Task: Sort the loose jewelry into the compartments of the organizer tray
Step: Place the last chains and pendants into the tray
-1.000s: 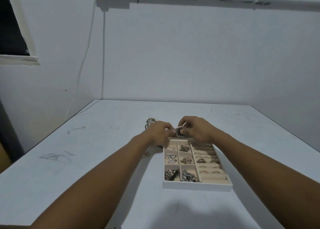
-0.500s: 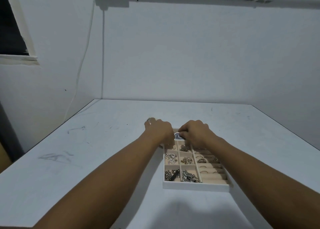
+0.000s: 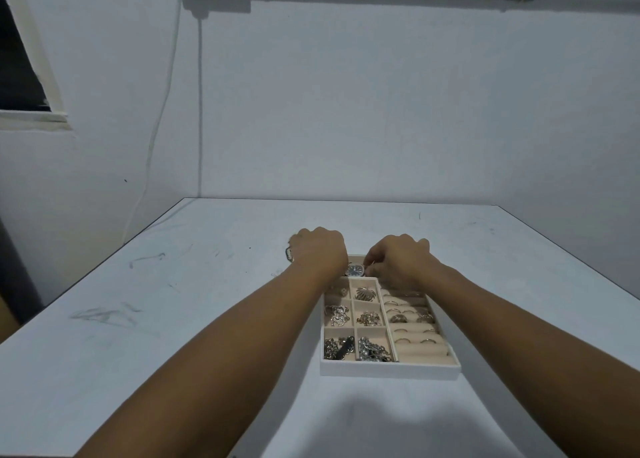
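Obs.: a second ago both hands held the watch raised just above the far end of the organizer tray; now it sits low, dial up, inside the tray's far compartment, and both hands have come down with it. Reading: the placing step for this piece looks nearly done, pending release. Right hand is over the tray's far right corner, fingers curled, tips pinching the right edge of the watch case. Left hand is at the tray's far left corner, knuckles up and fingers curled under; it touches or nearly touches the watch's left side, but I cannot tell whether it has hold of the strap. The watch thus lies between the two hands, hard against both. The tray's other compartments already carry chains at its near end and rings in the padded rows along its right side. One small metal piece is on the counter just beyond the tray's far left corner, beside the left hand, so probably unsorted.
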`<state>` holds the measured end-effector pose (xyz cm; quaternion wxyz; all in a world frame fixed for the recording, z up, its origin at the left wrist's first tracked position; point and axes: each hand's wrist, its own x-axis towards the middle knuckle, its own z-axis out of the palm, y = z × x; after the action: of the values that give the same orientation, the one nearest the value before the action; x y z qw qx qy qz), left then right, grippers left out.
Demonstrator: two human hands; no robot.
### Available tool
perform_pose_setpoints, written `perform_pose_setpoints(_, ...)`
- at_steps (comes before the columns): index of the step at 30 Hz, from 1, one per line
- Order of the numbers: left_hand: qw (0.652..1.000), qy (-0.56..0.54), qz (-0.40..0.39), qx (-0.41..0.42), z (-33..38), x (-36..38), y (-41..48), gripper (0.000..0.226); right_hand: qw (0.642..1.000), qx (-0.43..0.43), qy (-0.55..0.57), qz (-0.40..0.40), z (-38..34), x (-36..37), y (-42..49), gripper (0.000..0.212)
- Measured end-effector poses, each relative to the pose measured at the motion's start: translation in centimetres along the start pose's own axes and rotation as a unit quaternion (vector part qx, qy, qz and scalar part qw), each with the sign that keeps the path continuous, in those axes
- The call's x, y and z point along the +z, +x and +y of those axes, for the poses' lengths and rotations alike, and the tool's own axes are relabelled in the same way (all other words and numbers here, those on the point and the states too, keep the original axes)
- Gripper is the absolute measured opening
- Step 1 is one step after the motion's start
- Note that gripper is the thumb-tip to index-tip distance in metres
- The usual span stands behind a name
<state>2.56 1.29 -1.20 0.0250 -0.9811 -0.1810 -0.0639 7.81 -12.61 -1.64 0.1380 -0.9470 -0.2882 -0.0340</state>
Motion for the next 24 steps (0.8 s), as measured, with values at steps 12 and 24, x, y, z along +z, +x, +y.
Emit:
perform_pose_setpoints(12, 0.986, -0.130, -0.107, 0.016, -2.0, 0.1, 0.2, 0.032, 0.999, 0.010, -0.030, -0.034, -0.2, -0.5, 0.1, 0.015)
perform_pose_setpoints(24, 0.959, -0.232, -0.154, 0.059, -3.5, -0.3, -0.7, 0.023, 0.999, 0.019, -0.022, -0.036, -0.1, -0.5, 0.0, 0.015)
